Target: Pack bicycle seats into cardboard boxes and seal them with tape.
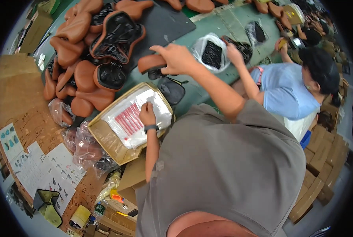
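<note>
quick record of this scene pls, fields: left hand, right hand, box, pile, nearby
left hand: resting on white plastic bag with red print
right hand: gripping brown bicycle saddle
box: open cardboard box, bag lying on top
pile: brown saddles heaped on the green table
nearby: person in blue shirt handling bagged black parts

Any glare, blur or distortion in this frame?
Head view: strong fisheye bending, with black corners; glare on the plastic bag in the cardboard box under the left hand; right hand on a brown saddle looks slightly soft; lighting even.
</note>
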A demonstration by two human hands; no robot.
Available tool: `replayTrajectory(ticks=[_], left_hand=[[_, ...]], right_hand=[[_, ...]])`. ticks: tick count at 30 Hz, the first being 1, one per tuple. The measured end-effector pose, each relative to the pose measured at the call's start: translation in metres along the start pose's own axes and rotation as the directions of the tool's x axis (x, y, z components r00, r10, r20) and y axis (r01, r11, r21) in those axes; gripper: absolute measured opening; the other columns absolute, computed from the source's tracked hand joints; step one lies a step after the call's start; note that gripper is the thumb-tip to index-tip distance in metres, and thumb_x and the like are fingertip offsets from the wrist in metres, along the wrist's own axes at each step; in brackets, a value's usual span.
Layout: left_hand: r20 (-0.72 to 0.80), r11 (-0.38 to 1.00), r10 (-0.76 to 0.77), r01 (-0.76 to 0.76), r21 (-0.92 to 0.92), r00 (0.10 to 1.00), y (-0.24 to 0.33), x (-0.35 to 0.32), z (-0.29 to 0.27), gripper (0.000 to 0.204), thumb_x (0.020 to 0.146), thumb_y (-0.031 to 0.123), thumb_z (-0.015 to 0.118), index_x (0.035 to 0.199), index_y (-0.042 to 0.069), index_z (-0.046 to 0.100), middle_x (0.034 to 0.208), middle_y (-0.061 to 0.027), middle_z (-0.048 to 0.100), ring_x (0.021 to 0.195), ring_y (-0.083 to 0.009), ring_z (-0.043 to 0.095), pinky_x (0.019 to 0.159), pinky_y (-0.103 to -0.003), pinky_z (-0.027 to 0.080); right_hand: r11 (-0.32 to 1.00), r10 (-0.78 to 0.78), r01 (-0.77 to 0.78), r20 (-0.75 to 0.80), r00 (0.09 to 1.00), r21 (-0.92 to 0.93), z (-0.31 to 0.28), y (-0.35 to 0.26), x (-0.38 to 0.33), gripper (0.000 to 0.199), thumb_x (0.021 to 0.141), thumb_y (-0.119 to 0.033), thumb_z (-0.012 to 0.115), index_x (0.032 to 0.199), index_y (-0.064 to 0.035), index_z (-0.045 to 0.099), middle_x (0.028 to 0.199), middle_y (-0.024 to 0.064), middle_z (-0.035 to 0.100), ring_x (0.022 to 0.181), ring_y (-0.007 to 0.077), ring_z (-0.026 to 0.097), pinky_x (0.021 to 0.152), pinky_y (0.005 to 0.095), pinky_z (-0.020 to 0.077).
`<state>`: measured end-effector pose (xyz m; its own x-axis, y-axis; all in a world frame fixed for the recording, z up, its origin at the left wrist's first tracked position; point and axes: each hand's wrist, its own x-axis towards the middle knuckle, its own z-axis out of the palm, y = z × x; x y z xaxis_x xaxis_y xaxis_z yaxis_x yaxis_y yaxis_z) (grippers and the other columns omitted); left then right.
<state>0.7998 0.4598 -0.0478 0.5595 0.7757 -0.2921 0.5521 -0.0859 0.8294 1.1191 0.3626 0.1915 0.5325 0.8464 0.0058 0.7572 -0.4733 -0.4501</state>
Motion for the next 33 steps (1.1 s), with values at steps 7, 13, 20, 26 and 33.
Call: replayTrajectory(ticks=[7,13,20,26,33], left_hand=[[0.211,0.872,0.155,-0.234,0.430,0.965,-0.064,-0.008,0.048,0.023,0.090,0.026,0.088,0.088,0.007,0.075,0.092,-0.0147,0.070,0.089,-0.0377,0.067,0.080,-0.051,0.054],[0.052,0.764,0.421,-0.385,0.518,0.905,-0.070,-0.029,0.079,0.021,0.096,0.027,0.077,0.100,0.007,0.077,0.107,-0.0202,0.072,0.101,-0.0419,0.070,0.093,-0.052,0.057],[-0.004,0.904,-0.084,0.078,0.420,0.996,-0.071,-0.038,0.050,0.029,0.106,0.027,0.064,0.103,0.005,0.082,0.100,-0.0239,0.079,0.096,-0.0453,0.075,0.088,-0.051,0.058],[-0.141,0.886,-0.355,0.284,-0.368,0.924,-0.085,-0.032,0.014,0.030,0.106,0.023,0.063,0.107,0.000,0.081,0.095,-0.0173,0.081,0.087,-0.0315,0.078,0.082,-0.043,0.060],[-0.219,0.974,-0.035,0.082,0.212,0.975,-0.022,-0.093,-0.063,0.030,0.105,0.031,0.067,0.107,0.007,0.084,0.095,-0.0170,0.081,0.089,-0.0375,0.078,0.079,-0.048,0.061]], right_hand=[[0.952,-0.065,-0.080,0.452,0.890,0.295,0.027,0.120,-0.064,0.055,0.081,-0.043,0.086,0.127,-0.0127,0.082,0.117,0.0186,0.082,0.108,0.0401,0.077,0.095,0.0463,0.0611],[0.828,0.437,-0.340,-0.134,0.889,0.446,0.159,0.151,-0.143,0.062,0.095,-0.047,0.079,0.140,-0.0058,0.074,0.129,0.0226,0.079,0.115,0.0412,0.077,0.100,0.0479,0.0587],[0.202,0.661,-0.391,0.169,0.731,0.898,0.237,0.095,-0.276,0.086,0.085,-0.024,0.095,0.152,0.0071,0.049,0.144,0.0192,0.065,0.133,0.0308,0.064,0.116,0.0407,0.0475],[0.531,0.735,-0.529,-0.050,0.676,0.661,0.279,0.112,-0.246,0.082,0.072,-0.016,0.103,0.138,0.0060,0.059,0.134,0.0156,0.070,0.115,0.0268,0.069,0.105,0.0393,0.0534],[-0.112,0.424,-0.758,0.720,0.549,0.643,0.190,0.117,-0.233,0.066,0.085,-0.025,0.097,0.138,0.0027,0.067,0.124,0.0083,0.076,0.109,0.0191,0.071,0.100,0.0334,0.0544]])
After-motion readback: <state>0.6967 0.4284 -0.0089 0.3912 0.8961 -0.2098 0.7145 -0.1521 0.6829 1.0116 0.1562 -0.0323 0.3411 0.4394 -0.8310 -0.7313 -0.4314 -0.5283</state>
